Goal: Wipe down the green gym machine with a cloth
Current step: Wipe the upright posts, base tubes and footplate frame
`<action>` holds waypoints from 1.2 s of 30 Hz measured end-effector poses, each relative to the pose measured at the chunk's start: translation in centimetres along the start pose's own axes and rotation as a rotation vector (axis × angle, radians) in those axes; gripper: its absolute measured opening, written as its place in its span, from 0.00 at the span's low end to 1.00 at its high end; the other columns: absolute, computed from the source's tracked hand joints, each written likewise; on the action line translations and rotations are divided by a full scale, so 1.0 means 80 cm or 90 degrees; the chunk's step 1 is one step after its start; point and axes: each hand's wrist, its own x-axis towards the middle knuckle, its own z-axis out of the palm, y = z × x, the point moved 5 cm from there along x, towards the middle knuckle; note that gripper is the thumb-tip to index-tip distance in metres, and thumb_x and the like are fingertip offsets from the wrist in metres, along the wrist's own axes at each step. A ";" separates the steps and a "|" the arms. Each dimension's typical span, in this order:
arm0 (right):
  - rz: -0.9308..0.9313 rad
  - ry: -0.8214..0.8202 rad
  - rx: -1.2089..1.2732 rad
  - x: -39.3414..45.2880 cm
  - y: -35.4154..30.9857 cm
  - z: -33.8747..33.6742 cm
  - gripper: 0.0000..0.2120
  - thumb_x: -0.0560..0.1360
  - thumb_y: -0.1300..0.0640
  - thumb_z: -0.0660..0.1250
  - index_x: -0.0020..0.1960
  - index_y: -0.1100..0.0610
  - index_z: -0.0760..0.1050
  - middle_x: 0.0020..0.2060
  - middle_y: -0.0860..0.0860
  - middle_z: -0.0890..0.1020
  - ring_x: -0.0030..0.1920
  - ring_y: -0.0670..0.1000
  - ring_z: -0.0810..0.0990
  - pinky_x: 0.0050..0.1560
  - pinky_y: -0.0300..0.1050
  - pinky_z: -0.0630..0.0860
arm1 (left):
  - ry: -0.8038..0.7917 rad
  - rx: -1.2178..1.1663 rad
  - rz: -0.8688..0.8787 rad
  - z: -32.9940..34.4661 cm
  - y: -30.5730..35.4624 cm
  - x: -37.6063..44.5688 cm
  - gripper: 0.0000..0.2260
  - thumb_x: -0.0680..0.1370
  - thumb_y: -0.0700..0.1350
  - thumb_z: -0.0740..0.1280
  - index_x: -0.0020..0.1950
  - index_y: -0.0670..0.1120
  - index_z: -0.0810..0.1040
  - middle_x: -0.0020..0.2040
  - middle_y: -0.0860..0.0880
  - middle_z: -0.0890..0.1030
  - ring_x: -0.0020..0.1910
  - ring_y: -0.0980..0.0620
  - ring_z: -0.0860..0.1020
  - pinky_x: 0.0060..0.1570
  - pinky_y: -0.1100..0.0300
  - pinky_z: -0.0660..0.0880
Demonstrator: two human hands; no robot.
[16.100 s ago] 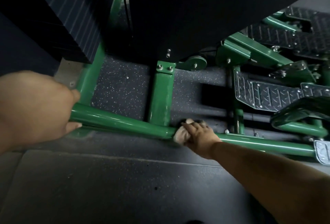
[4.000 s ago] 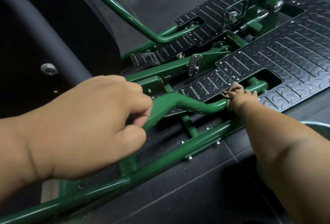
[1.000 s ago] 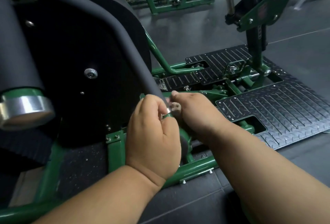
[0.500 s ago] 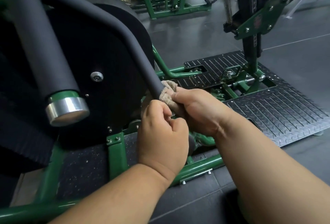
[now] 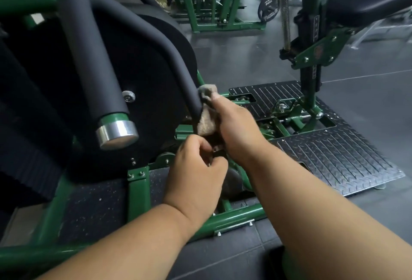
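left hand (image 5: 196, 175): curled grip | right hand (image 5: 236, 128): curled grip, extended further

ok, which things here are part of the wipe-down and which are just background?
In the job:
- cloth, held by the right hand against the black padded bar
- left hand, fingers curled just below it
- green frame

Background:
- tread plate
- weight plate
- spring
- other green rack

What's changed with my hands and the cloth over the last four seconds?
The right hand carried the cloth from the low green bar up to the padded black handle, now wrapping its lower end. The left hand let go of the bent green tube and moved beside it. The right hand's grip on the cloth stayed.
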 end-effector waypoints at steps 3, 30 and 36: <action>0.042 0.079 0.190 -0.010 0.018 -0.016 0.18 0.82 0.56 0.65 0.36 0.55 0.85 0.34 0.51 0.82 0.40 0.50 0.79 0.43 0.49 0.74 | -0.013 -0.015 -0.063 -0.005 -0.010 0.003 0.14 0.67 0.57 0.69 0.50 0.56 0.73 0.50 0.54 0.80 0.47 0.52 0.80 0.49 0.51 0.79; -0.150 0.125 -0.429 0.080 -0.059 0.051 0.13 0.85 0.48 0.61 0.53 0.57 0.77 0.49 0.56 0.82 0.50 0.61 0.80 0.44 0.47 0.66 | -0.077 -0.224 -0.123 -0.060 -0.011 0.043 0.11 0.82 0.48 0.72 0.64 0.52 0.78 0.54 0.54 0.86 0.49 0.62 0.84 0.47 0.68 0.77; -0.163 0.070 -0.621 0.035 -0.030 0.059 0.20 0.82 0.40 0.60 0.61 0.57 0.69 0.56 0.59 0.82 0.56 0.66 0.78 0.50 0.55 0.69 | -0.033 -0.206 -0.163 -0.082 -0.026 0.051 0.07 0.79 0.51 0.74 0.57 0.56 0.82 0.53 0.56 0.86 0.56 0.56 0.83 0.62 0.56 0.79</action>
